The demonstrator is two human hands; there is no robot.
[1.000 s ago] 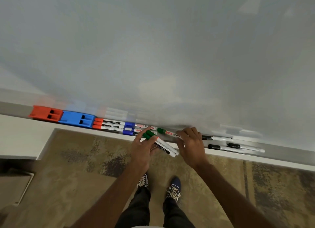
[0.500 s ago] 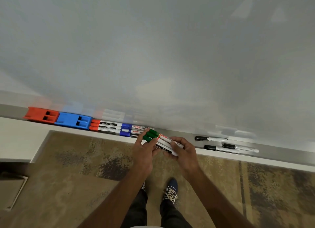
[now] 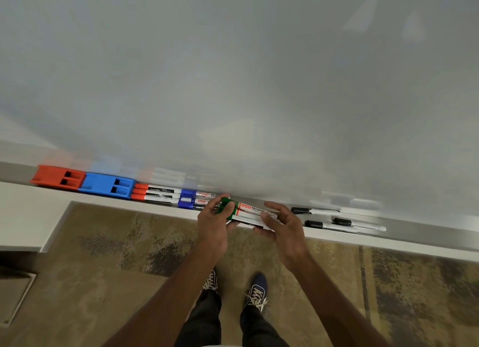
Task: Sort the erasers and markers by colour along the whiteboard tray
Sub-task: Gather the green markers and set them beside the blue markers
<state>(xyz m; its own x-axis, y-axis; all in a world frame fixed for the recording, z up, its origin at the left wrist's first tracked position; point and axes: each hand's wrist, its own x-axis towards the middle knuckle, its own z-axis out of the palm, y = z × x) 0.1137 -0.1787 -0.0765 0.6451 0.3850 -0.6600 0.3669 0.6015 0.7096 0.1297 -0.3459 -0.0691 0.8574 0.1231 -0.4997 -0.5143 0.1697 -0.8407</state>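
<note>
I take the blue eraser (image 3: 106, 185) as my landmark on the tray (image 3: 425, 236). The red eraser (image 3: 58, 177) touches its left end. Touching its right end lie the red markers (image 3: 155, 193), and right of those, end to end with them, the blue markers (image 3: 197, 199). Further right again I have the green markers (image 3: 243, 213), a small bundle gathered just over the tray's front lip. Well right of the eraser, past both hands, three black markers (image 3: 337, 223) lie loose on the tray, a little apart from one another.

My left hand (image 3: 215, 227) is closed around the capped ends of the green bundle, thumb and fingers pinching the caps. My right hand (image 3: 286, 231) cups the barrel ends from below and the side, fingers half spread; it steadies the bundle without clamping it.

I judge these markers light and rigid, with smooth plastic barrels that will slide against one another and roll if I let them go unevenly. Best to hold the bundle at both ends, squeeze it so the barrels stay parallel, and set it flat in the tray just right of the blue markers, caps pointing toward the eraser like the others. The risk is one barrel slipping out of the stack and dropping to the floor (image 3: 103, 269) off the lip. The black markers should then need only nudging together.
</note>
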